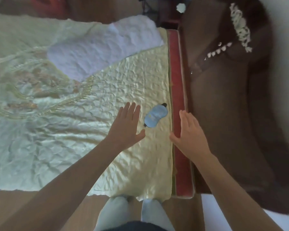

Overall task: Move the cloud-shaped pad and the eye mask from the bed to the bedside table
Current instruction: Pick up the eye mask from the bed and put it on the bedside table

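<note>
So your left hand [126,125] is flat and spread over the quilted bedspread [57,139], holding nothing. Just right of it, the blue eye mask [154,117] lies on the bed near the edge; its yellowish print is too blurry to read. Your right hand [189,135] is spread wide too, empty, above the red mattress edge [178,97].

The bed's coverlet [83,130] is pale quilted cloth with a satiny sheen and a puckered, wrinkled surface. On it the eye mask [154,117] is smooth, light-blue cloth; beyond the mask lies a matt, fluffy white towel [100,49]
</note>
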Demonstrator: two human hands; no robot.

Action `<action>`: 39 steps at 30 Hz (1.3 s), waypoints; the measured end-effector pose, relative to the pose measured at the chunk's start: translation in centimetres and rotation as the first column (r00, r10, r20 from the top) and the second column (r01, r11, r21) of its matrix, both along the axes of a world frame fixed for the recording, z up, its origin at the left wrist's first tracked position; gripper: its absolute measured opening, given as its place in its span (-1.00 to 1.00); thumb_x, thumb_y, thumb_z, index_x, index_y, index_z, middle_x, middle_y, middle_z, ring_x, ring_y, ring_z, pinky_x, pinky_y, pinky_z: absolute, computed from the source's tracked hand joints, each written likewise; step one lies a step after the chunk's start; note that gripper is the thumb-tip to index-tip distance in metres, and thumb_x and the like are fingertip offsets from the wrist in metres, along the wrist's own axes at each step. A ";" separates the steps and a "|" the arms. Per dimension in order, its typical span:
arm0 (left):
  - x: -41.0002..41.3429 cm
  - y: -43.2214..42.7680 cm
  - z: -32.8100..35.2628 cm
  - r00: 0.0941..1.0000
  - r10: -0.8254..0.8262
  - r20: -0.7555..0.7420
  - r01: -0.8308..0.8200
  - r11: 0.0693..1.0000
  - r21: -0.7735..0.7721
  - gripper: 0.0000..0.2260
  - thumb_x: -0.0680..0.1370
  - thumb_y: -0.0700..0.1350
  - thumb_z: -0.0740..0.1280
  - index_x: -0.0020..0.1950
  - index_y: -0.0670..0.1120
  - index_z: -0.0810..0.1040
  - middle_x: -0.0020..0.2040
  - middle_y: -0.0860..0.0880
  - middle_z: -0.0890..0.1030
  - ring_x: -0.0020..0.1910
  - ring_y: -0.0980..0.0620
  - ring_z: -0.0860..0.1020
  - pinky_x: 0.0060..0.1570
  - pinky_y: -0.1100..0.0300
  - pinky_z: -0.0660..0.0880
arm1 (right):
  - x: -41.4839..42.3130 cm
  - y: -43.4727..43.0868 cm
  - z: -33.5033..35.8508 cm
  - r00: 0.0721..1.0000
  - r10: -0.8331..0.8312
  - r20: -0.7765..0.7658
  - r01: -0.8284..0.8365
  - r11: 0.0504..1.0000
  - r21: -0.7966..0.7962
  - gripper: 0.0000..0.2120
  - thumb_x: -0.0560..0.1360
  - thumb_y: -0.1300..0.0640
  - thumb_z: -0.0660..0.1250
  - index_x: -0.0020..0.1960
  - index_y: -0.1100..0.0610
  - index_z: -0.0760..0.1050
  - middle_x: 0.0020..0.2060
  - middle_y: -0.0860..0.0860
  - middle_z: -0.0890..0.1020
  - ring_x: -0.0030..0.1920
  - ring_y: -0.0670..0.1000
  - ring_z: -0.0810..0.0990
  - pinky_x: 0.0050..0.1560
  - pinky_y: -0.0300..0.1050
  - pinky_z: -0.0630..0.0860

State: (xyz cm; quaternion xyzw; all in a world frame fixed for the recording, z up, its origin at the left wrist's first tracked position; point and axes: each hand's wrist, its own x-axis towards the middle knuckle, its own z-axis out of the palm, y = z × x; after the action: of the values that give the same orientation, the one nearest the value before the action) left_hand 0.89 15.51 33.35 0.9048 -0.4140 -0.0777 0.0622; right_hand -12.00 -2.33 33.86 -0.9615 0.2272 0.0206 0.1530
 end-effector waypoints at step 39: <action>10.3 -18.3 -36.1 0.490 0.521 -0.699 -0.720 0.694 0.013 -0.71 0.51 -0.17 0.30 0.23 -0.16 0.43 0.03 -0.11 0.46 -0.22 0.04 0.42 -0.37 0.34 0.28 | 22.7 -17.1 -38.4 0.963 -0.187 -0.194 0.255 0.867 0.428 -0.39 0.39 0.00 0.34 0.37 0.17 0.27 0.13 0.17 0.53 0.13 0.18 0.53 0.09 0.13 0.52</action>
State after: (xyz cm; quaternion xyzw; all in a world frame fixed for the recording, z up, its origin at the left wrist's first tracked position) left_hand 11.20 -2.77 -2.78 0.8852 -0.0119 -0.3009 0.3546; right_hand 10.72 -19.45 -4.50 -0.8634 0.3357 0.1254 0.3553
